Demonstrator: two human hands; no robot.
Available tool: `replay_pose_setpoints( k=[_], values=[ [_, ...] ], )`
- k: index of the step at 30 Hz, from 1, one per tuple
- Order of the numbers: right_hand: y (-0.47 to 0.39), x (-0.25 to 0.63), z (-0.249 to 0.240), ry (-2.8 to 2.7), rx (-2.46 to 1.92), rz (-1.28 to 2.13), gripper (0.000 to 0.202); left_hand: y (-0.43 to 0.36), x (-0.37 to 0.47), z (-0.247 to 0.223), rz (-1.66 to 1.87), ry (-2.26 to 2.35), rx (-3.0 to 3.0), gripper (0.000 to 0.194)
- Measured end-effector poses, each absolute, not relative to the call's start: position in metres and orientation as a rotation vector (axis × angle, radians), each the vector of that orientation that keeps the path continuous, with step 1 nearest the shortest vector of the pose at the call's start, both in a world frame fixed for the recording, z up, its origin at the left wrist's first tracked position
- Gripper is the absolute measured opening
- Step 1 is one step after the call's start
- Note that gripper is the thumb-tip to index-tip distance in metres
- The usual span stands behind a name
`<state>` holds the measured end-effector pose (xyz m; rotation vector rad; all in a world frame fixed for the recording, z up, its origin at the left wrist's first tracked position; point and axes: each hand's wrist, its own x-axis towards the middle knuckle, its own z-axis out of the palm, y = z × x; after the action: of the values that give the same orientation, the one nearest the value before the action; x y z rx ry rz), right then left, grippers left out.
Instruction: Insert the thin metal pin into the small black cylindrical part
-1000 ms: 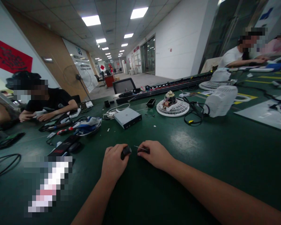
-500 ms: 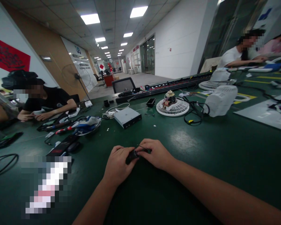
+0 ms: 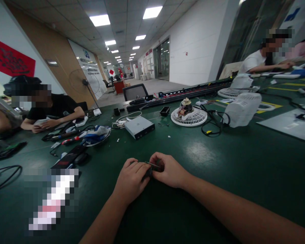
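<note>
My left hand (image 3: 132, 178) is closed round a small dark object (image 3: 147, 173), most of which its fingers hide. Close on its right, my right hand (image 3: 169, 170) pinches a thin dark rod-like piece (image 3: 152, 164) that reaches over toward the left fingers. Both hands are low over the green table (image 3: 205, 203), near its front middle. Whether the rod touches the dark object cannot be made out.
Beyond my hands lie a silver disc drive (image 3: 139, 127), a small black tray (image 3: 165, 110) and a white fan grille (image 3: 188, 117) bearing a motor. A white housing (image 3: 242, 110) stands right. People sit at left and far right.
The dark object is now more covered by my left fingers. My right hand has turned slightly, and the thin piece shows more between the hands. The whole view has shifted a little.
</note>
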<state>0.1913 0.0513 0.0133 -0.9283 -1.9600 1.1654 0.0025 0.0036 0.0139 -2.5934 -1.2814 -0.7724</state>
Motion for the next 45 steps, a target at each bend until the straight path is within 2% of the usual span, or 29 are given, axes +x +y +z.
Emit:
replay_pose_setpoints(
  k=[6, 9, 13, 19, 26, 38, 45],
  values=[
    [0.062, 0.191, 0.008, -1.824, -1.045, 1.441, 0.018, 0.004, 0.002, 0.016, -0.886, -1.247, -2.556, 0.025],
    [0.058, 0.189, 0.011, -1.914, -1.029, 1.32, 0.015, 0.004, 0.003, 0.017, -0.908, -1.29, -2.545, 0.025],
    [0.049, 0.189, 0.017, -1.926, -1.012, 1.135, 0.022, 0.006, 0.001, 0.016, -0.91, -1.455, -2.473, 0.023],
    [0.057, 0.201, 0.022, -2.164, -1.01, 0.648, 0.017, 0.011, -0.009, 0.009, -0.972, -1.706, -2.228, 0.025],
    [0.056, 0.201, 0.021, -2.354, -0.937, 0.38, 0.022, 0.011, -0.01, 0.012, -0.905, -1.665, -2.304, 0.025],
    [0.054, 0.2, 0.023, -2.369, -0.984, 0.498, 0.021, 0.009, -0.003, 0.017, -0.817, -1.584, -2.38, 0.027],
    [0.058, 0.2, 0.022, -2.264, -1.318, 0.349, 0.015, 0.012, -0.006, 0.012, -0.883, -1.726, -2.227, 0.024]
  ],
)
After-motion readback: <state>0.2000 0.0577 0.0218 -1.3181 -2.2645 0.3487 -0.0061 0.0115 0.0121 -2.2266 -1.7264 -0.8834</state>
